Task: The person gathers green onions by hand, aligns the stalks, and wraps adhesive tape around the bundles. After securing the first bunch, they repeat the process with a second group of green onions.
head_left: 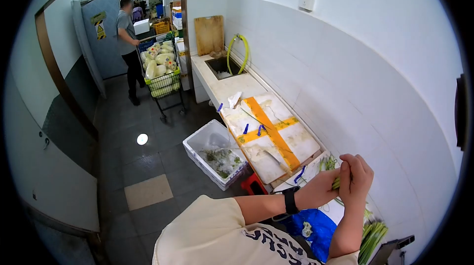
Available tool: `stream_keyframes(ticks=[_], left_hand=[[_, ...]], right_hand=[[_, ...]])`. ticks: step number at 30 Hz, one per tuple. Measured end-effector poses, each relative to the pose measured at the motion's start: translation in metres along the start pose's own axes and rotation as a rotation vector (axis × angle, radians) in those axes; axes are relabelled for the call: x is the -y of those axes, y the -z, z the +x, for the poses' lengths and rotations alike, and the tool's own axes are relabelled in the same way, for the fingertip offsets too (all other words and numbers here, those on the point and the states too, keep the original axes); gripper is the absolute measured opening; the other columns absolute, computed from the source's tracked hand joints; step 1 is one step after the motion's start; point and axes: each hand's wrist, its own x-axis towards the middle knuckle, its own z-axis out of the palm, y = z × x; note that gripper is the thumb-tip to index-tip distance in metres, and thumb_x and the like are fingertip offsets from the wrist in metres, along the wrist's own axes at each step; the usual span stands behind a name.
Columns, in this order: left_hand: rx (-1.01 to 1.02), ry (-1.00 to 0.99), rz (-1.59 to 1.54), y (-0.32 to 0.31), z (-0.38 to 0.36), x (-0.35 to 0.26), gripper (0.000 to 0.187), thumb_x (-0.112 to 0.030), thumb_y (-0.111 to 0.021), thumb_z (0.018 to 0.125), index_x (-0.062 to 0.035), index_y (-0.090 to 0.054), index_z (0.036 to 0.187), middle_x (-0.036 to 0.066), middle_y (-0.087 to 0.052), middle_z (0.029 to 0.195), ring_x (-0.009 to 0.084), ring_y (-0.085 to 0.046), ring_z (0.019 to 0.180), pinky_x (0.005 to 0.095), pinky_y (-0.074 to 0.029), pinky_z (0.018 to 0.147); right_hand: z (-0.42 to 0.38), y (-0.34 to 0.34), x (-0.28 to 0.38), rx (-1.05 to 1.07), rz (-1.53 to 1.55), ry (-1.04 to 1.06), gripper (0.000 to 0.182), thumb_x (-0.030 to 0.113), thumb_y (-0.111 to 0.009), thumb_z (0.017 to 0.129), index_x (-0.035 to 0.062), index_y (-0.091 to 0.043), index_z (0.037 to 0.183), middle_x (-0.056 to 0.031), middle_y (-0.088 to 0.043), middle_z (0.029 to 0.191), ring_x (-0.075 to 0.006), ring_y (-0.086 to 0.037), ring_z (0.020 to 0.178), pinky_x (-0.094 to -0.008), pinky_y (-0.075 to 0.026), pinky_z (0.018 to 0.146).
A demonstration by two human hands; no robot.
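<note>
My left hand (327, 182), with a black watch on its wrist, and my right hand (356, 176) meet at the lower right, above the counter. Both are closed around a thin bunch of green stalks (336, 184), which shows only between the fingers. More green stalks (373, 238) lie in a bundle on the counter under my right forearm, and a few (327, 163) lie just beyond my hands. A knife (276, 161) rests on a white foam lid with orange tape (269, 134) to the left of my hands.
A white foam box (197, 141) with green scraps stands on the floor beside a red stool (252, 184). A blue bag (311, 225) lies under my arms. Farther along are a sink (222, 67) with a yellow hose and a wooden board (209, 34). Another person (128, 43) stands by a vegetable cart (163, 75).
</note>
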Motion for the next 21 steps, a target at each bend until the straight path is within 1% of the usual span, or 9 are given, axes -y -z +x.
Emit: stream_keyframes(ticks=[1,3,6,7,10,13,16,19,21], left_hand=[[-0.006,0.004,0.004,0.0,0.0,0.0,0.032,-0.011,-0.062,0.084,0.0046,-0.056,0.111,0.021,-0.065,0.095,0.0373,-0.063,0.088,0.0393,-0.05,0.077],[-0.105,-0.006,0.018,-0.004,0.001,-0.003,0.033,-0.01,-0.06,0.085,0.0044,-0.054,0.113,0.022,-0.065,0.097,0.0394,-0.062,0.09,0.0402,-0.049,0.078],[-0.164,0.006,0.067,-0.004,0.004,0.006,0.033,-0.01,-0.058,0.086,0.0032,-0.051,0.116,0.024,-0.065,0.097,0.0418,-0.061,0.092,0.0422,-0.049,0.079],[-0.174,0.015,0.086,-0.004,0.007,0.012,0.033,-0.01,-0.057,0.087,0.0027,-0.051,0.116,0.024,-0.064,0.097,0.0425,-0.061,0.093,0.0429,-0.049,0.079],[-0.167,-0.124,0.109,0.0,0.017,0.02,0.032,-0.012,-0.057,0.089,0.0031,-0.049,0.116,0.026,-0.063,0.096,0.0445,-0.059,0.093,0.0447,-0.048,0.077],[-0.144,-0.074,0.208,0.0,0.019,0.027,0.024,-0.011,-0.054,0.091,-0.0004,-0.046,0.111,0.024,-0.059,0.095,0.0467,-0.056,0.091,0.047,-0.046,0.076],[-0.183,-0.024,0.215,-0.001,0.019,0.019,0.018,-0.013,-0.052,0.093,-0.0009,-0.045,0.105,0.024,-0.058,0.092,0.047,-0.055,0.09,0.0487,-0.044,0.073],[-0.22,-0.019,0.191,0.0,0.022,0.017,0.018,-0.016,-0.05,0.095,-0.0009,-0.045,0.103,0.024,-0.057,0.09,0.0474,-0.055,0.089,0.0494,-0.044,0.072],[-0.227,-0.046,0.181,-0.001,0.023,0.022,0.02,-0.014,-0.053,0.093,0.0021,-0.047,0.103,0.025,-0.058,0.089,0.0475,-0.055,0.086,0.0479,-0.045,0.07]], right_hand=[[-0.001,-0.002,-0.001,-0.005,0.0,-0.022,0.012,0.003,-0.068,0.079,0.0028,-0.063,0.09,-0.0101,-0.056,0.072,-0.0272,-0.056,0.055,-0.0338,-0.044,0.052],[-0.002,-0.008,-0.003,-0.019,0.002,-0.07,0.017,0.004,-0.069,0.079,0.0025,-0.063,0.095,-0.0104,-0.057,0.075,-0.0272,-0.056,0.056,-0.0347,-0.044,0.053],[0.004,-0.017,0.017,-0.2,0.049,-0.385,0.031,0.008,-0.071,0.08,0.0026,-0.06,0.108,-0.0123,-0.059,0.085,-0.0271,-0.057,0.06,-0.0355,-0.046,0.056],[-0.001,-0.021,0.007,-0.188,0.05,-0.353,0.043,0.012,-0.074,0.079,0.0036,-0.057,0.118,-0.0132,-0.058,0.09,-0.0266,-0.059,0.07,-0.0364,-0.047,0.06],[-0.001,-0.029,0.006,-0.201,-0.048,-0.206,0.045,0.011,-0.073,0.08,0.0034,-0.055,0.121,-0.0131,-0.057,0.09,-0.0278,-0.058,0.078,-0.037,-0.048,0.067],[0.005,-0.03,0.011,-0.249,-0.053,-0.242,0.043,0.01,-0.073,0.081,0.0033,-0.057,0.121,-0.0122,-0.057,0.087,-0.0283,-0.056,0.08,-0.0376,-0.047,0.071],[0.002,-0.033,0.011,-0.235,-0.1,-0.246,0.04,0.008,-0.072,0.082,0.0028,-0.059,0.119,-0.0128,-0.058,0.085,-0.0292,-0.055,0.078,-0.0379,-0.046,0.072],[-0.002,-0.037,-0.001,-0.234,-0.085,-0.169,0.035,0.006,-0.071,0.082,0.0023,-0.06,0.115,-0.0137,-0.06,0.084,-0.0302,-0.055,0.078,-0.0386,-0.046,0.07],[-0.002,-0.04,-0.007,-0.268,-0.078,-0.122,0.033,0.005,-0.07,0.082,0.0026,-0.06,0.113,-0.0138,-0.06,0.084,-0.0305,-0.055,0.076,-0.0384,-0.046,0.069]])
